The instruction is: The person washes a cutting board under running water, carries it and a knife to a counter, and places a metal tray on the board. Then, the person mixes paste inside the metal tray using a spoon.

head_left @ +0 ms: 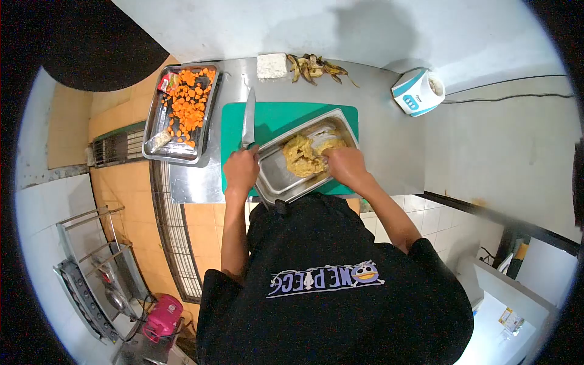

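A rectangular metal tray lies at a slant on a green cutting board, with lumpy yellow mash inside. My left hand is closed at the tray's left rim. A knife lies on the board's left side, blade pointing to the wall. Its handle end meets my left hand, which hides part of it. My right hand reaches over the tray's right side, fingers closed at the mash. Whatever those fingers hold, if anything, is hidden.
On the left, another metal tray holds sliced carrots and small packets. Along the wall sit a white block and dark banana peels. A white and blue appliance with a cord stands at the right of the steel table.
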Available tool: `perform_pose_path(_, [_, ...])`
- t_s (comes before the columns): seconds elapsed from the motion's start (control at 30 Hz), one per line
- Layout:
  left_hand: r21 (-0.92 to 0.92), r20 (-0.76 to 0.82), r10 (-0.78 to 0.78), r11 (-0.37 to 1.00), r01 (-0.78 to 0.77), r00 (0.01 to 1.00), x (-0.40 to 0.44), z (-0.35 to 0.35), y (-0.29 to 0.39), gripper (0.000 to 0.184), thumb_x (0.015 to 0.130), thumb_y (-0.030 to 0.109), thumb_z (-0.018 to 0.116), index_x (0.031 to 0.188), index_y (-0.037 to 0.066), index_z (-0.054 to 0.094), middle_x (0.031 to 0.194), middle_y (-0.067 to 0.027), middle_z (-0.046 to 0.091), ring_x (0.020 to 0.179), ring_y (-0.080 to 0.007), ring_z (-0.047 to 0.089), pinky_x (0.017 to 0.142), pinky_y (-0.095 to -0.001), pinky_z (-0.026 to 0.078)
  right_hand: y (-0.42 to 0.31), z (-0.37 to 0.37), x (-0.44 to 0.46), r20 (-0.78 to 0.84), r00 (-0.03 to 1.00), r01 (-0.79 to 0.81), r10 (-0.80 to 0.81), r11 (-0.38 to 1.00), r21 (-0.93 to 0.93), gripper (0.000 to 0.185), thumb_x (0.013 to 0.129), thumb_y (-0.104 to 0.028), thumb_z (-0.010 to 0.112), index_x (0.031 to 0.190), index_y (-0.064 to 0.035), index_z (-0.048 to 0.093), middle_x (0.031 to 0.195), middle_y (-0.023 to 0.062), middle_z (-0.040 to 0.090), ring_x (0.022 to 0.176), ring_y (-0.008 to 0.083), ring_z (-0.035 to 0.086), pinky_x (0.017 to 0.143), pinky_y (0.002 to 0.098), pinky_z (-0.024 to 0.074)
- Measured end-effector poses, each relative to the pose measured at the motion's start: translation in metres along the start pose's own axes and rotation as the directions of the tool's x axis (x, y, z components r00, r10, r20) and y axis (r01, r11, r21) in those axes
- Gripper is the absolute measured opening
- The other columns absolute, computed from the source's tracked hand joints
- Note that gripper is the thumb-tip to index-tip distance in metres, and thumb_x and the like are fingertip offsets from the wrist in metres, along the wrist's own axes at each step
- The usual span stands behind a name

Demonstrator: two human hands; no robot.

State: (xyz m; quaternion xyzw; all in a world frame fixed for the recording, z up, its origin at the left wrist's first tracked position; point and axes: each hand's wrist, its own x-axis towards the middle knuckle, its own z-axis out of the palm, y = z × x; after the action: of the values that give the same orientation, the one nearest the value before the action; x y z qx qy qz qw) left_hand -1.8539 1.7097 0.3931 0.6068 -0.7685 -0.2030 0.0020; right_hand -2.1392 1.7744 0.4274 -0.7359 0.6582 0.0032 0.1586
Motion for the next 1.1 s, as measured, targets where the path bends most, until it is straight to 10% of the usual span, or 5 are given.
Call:
perform_pose_path(0.23, [0.032,0.054,0.032,0.999,-0.034,0.998,0.012,0.001,-0.005,0.015,0.090,0.021,0.061,0.098,0.015,0.073,0.091,-0.0166,0.071,0.086,-0.0380,0.070,0.070,-0.0505,0.055,0.032,0.002,-0.005,-0.167,0.962,-0.237,0.214,0.962,-0.133,0.013,0.080,-0.015,0.061,0.082,-0.0073,0.072,0.077,0.0176,0.071,0.072,0.0362,0.072,0.062,0.0491,0.0558])
perform_pose_path(0.3, [0.030,0.078,0.045,0.998,-0.048,0.996,0.014,-0.006,-0.005,0.016,0.090,0.022,0.061,0.098,0.016,0.074,0.090,-0.0171,0.071,0.085,-0.0388,0.069,0.070,-0.0507,0.055,0.032,0.008,-0.004,0.083,0.988,-0.106,0.129,0.966,-0.236,0.017,0.079,-0.013,0.060,0.091,-0.0103,0.071,0.078,0.0169,0.070,0.072,0.0369,0.070,0.060,0.0517,0.0529])
perform_pose_path(0.77, [-0.033,0.025,0.088,0.996,-0.087,0.996,0.014,0.000,-0.011,0.021,0.090,0.019,0.059,0.104,0.018,0.075,0.091,-0.0184,0.071,0.087,-0.0391,0.069,0.072,-0.0508,0.054,0.039,-0.003,0.019,-0.055,0.986,-0.166,0.160,0.977,-0.135,0.026,0.082,-0.014,0.057,0.099,-0.0193,0.075,0.079,0.0159,0.070,0.075,0.0369,0.070,0.064,0.0489,0.0547])
perform_pose_path(0.93, [-0.041,0.159,0.099,0.995,-0.094,0.982,0.010,-0.012,-0.003,0.043,0.088,0.005,0.054,0.126,0.021,0.067,0.110,-0.0186,0.068,0.097,-0.0393,0.067,0.081,-0.0499,0.054,0.024,0.003,0.028,0.115,0.992,0.070,-0.058,0.992,-0.105,0.036,0.083,-0.017,0.055,0.112,-0.0260,0.075,0.085,0.0154,0.072,0.077,0.0351,0.071,0.066,0.0481,0.0556])
perform_pose_path(1.1, [-0.259,-0.014,0.295,0.922,-0.289,0.955,0.010,0.021,-0.021,0.059,0.083,-0.004,0.051,0.139,0.014,0.057,0.125,-0.0211,0.062,0.111,-0.0410,0.061,0.093,-0.0480,0.051,0.046,-0.058,0.052,0.188,0.976,-0.087,0.112,0.986,-0.141,0.033,0.084,-0.020,0.056,0.109,-0.0253,0.076,0.090,0.0148,0.073,0.082,0.0336,0.071,0.069,0.0483,0.0559])
